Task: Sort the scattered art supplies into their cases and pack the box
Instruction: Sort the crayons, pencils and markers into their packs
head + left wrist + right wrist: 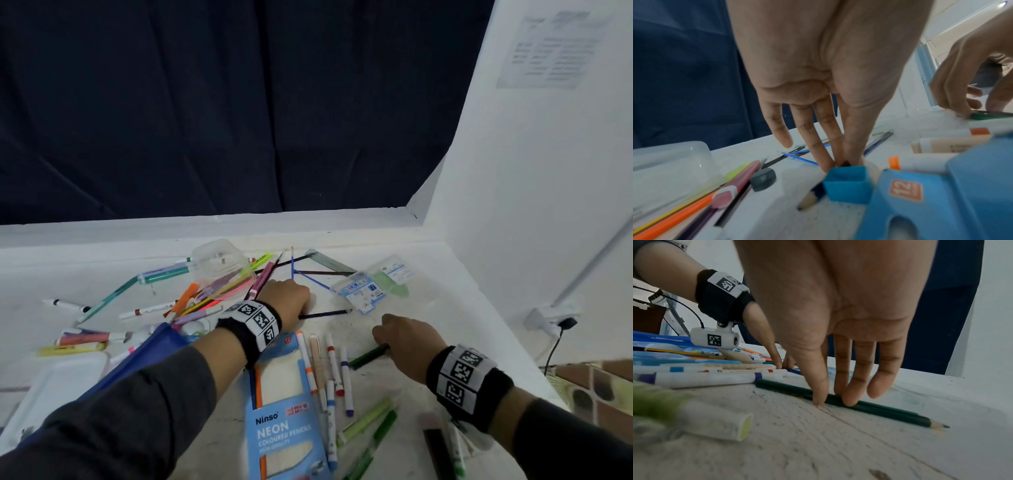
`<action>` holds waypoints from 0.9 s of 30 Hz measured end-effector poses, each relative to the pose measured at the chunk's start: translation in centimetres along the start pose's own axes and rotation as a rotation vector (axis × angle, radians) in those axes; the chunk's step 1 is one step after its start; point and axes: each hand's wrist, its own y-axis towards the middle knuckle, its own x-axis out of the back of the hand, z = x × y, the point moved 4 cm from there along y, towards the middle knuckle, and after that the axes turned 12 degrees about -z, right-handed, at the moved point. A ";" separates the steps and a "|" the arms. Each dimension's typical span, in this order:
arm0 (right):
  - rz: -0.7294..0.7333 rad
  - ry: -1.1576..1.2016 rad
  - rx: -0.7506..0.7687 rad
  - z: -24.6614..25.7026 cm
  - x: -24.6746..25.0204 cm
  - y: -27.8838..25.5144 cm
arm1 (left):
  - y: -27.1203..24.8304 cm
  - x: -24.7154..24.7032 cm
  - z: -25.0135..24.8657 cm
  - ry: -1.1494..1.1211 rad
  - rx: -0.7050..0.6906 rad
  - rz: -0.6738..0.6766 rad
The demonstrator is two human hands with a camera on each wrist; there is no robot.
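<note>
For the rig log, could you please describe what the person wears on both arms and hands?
Both hands, left hand and right hand, are bare. Each wrist carries a black fabric band with white square-coded marker tiles; a small white camera pod with a thin black cable hangs under the left one. Dark grey long sleeves cover the forearms.

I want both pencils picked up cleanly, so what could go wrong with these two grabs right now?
1. The right hand only pinches the green pencil with fingertips against the table; it could roll or slip away.
2. The left hand pinches the dark blue pencil right beside the open flap of the blue Ninso pencil box, so lifting may snag or shove it.
3. Markers lie close between both hands and could get knocked.
</note>
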 end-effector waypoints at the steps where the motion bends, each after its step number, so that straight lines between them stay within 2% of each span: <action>1: 0.003 0.000 0.000 0.1 0.0 -0.1 | -0.2 -0.1 0.0 -0.009 0.003 -0.002; 4: -0.001 -0.019 0.016 0.3 0.1 -0.3 | -0.7 -0.2 0.4 -0.059 -0.002 -0.047; 10: 0.041 -0.057 0.031 0.3 0.6 -0.4 | -2.4 2.2 1.8 -0.279 0.042 -0.267; 16: 0.075 0.005 0.005 0.2 0.4 -0.7 | -7.9 6.5 3.1 -0.746 0.173 -0.538; 23: 0.172 0.033 -0.015 -0.1 0.3 -0.5 | -14.0 9.5 4.5 -1.278 0.273 -0.636; 27: 0.238 0.040 -0.021 -0.1 -0.1 -0.7 | -15.2 8.6 4.8 -1.399 0.314 -0.680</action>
